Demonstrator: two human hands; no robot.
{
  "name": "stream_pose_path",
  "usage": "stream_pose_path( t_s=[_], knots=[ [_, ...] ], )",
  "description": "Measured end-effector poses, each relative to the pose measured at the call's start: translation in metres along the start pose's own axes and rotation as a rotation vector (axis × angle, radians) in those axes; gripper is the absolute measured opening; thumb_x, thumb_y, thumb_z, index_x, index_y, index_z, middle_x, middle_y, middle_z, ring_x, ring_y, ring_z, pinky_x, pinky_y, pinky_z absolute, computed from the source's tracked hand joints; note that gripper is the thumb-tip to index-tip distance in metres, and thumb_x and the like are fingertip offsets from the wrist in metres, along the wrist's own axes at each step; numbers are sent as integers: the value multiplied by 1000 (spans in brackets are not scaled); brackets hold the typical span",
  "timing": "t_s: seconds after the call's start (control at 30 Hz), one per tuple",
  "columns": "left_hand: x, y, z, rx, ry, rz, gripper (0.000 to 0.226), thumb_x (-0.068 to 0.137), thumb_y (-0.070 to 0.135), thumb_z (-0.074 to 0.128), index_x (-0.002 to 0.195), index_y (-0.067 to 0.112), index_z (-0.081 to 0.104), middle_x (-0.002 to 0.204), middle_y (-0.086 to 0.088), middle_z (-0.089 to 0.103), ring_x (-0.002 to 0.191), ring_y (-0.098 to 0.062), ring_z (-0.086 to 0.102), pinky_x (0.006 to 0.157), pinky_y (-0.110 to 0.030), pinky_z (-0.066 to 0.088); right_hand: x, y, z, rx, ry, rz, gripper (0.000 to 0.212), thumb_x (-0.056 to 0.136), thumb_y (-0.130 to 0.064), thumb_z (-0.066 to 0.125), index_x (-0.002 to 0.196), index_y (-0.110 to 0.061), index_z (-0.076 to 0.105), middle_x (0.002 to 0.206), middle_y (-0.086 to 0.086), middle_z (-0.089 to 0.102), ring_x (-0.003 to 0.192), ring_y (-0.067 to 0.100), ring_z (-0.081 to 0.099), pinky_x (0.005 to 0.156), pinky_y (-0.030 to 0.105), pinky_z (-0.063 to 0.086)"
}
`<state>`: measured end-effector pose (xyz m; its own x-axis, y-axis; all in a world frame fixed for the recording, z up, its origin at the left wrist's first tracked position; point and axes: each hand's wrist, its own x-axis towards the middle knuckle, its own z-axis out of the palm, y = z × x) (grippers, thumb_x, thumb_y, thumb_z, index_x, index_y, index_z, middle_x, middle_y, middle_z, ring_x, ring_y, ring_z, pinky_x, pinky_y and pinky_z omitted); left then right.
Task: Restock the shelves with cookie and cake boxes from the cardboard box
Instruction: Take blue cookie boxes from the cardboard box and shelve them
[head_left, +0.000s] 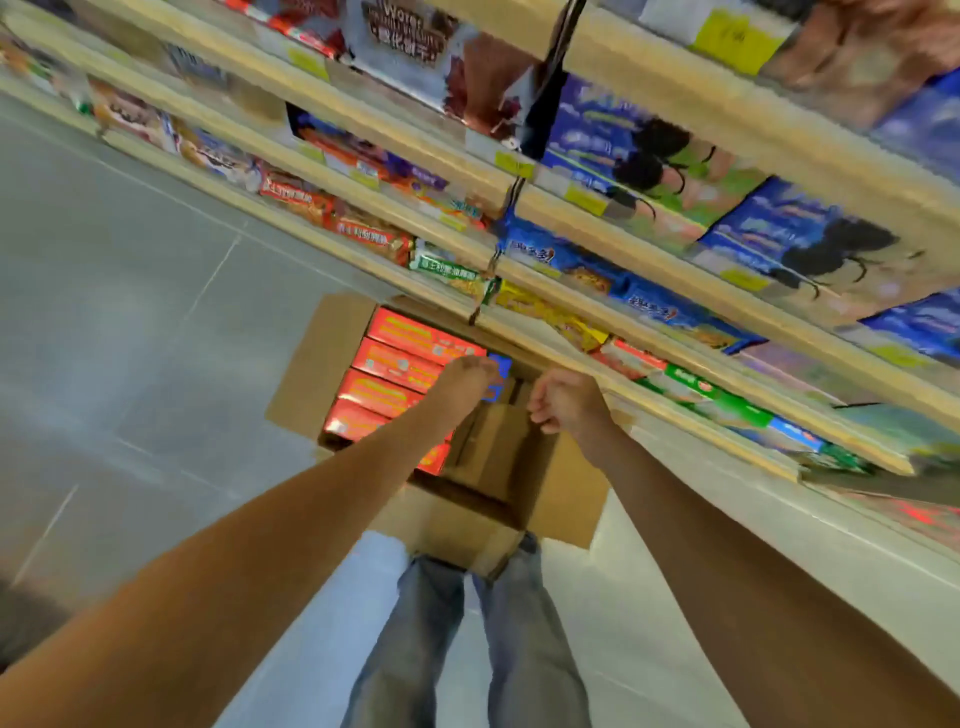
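An open cardboard box (317, 364) sits on the floor below the lowest shelf. Several red cookie boxes (400, 364) lie stacked in its left half, and its right half shows bare cardboard. My left hand (465, 382) reaches into the middle of the box, its fingers curled round a small blue box (500, 366) at the edge of the red stack. My right hand (566, 400) hovers just to the right over the empty half, fingers curled and holding nothing. The view is motion-blurred.
Wooden shelves (675, 312) run diagonally from upper left to right, filled with blue, red and green snack packs and yellow price tags. Grey tiled floor (130, 312) lies to the left. My legs in jeans (467, 649) stand right behind the box.
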<state>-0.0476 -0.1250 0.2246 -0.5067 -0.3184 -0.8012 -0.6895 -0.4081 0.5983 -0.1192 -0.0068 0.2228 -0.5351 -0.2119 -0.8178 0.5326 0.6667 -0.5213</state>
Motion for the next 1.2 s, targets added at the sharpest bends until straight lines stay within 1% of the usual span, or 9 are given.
stream_pose_path(
  t_s=[0.2, 0.4, 0.5, 0.57, 0.67, 0.8, 0.9, 1.0, 1.2],
  knots=[
    [94, -119, 7, 93, -29, -121, 16, 94, 8, 45, 93, 22, 54, 83, 8, 50, 77, -9, 49, 65, -16, 38, 79, 86, 25, -64, -10, 98, 34, 94, -5, 33, 68, -14, 52, 65, 5, 55, 56, 15, 49, 56, 25, 37],
    [163, -191, 30, 89, 16, -109, 36, 85, -3, 43, 122, -5, 45, 105, -40, 50, 82, -40, 50, 54, -32, 36, 171, 140, 44, -51, 23, 207, 25, 92, -3, 35, 84, -12, 57, 74, 7, 58, 59, 14, 52, 59, 26, 43],
    [208, -212, 43, 243, 12, -10, 45, 78, -6, 41, 119, 12, 48, 87, -8, 54, 87, -34, 55, 55, -30, 41, 214, 157, 58, -25, 12, 204, 23, 94, -8, 37, 100, -13, 59, 89, 11, 61, 64, 15, 55, 61, 26, 45],
    [237, -230, 48, 446, -15, 40, 65, 67, 0, 42, 130, 14, 44, 123, -8, 51, 120, -31, 50, 86, -39, 50, 241, 169, 65, -34, -9, 186, 28, 95, -10, 37, 112, -15, 58, 106, 16, 64, 84, 24, 63, 72, 33, 51],
    [257, -235, 54, 676, 12, 68, 74, 79, -2, 47, 147, 5, 19, 155, -16, 14, 144, -31, 15, 118, -39, 21, 282, 179, 78, -50, -30, 157, 36, 95, -12, 39, 128, -17, 51, 115, 13, 62, 107, 28, 61, 95, 44, 51],
    [279, -245, 61, 593, 94, 122, 83, 81, -1, 50, 150, 9, 5, 157, -12, 13, 144, -26, 19, 110, -30, 29, 323, 187, 92, -85, 24, 96, 39, 88, -37, 47, 124, -25, 52, 110, -1, 59, 107, 25, 57, 100, 53, 43],
    [290, -260, 65, 470, 72, 173, 80, 73, -12, 46, 147, 11, 27, 150, -9, 32, 140, -22, 28, 109, -26, 26, 340, 194, 93, -81, 91, 85, 44, 79, -58, 56, 109, -27, 48, 91, -13, 58, 99, 18, 59, 99, 50, 44],
    [297, -268, 67, 383, 70, 125, 73, 70, -16, 39, 137, 12, 44, 145, -7, 42, 137, -20, 35, 109, -27, 29, 350, 200, 84, -44, 149, 74, 40, 79, -43, 69, 107, -19, 52, 93, -6, 65, 80, 8, 61, 88, 40, 54],
    [295, -276, 68, 320, 177, -3, 63, 74, -13, 33, 130, 11, 51, 135, -12, 52, 124, -24, 50, 92, -25, 41, 345, 207, 56, -241, 152, 108, 49, 79, -34, 68, 118, -5, 59, 110, 8, 68, 91, 19, 64, 68, 21, 46]
  ],
)
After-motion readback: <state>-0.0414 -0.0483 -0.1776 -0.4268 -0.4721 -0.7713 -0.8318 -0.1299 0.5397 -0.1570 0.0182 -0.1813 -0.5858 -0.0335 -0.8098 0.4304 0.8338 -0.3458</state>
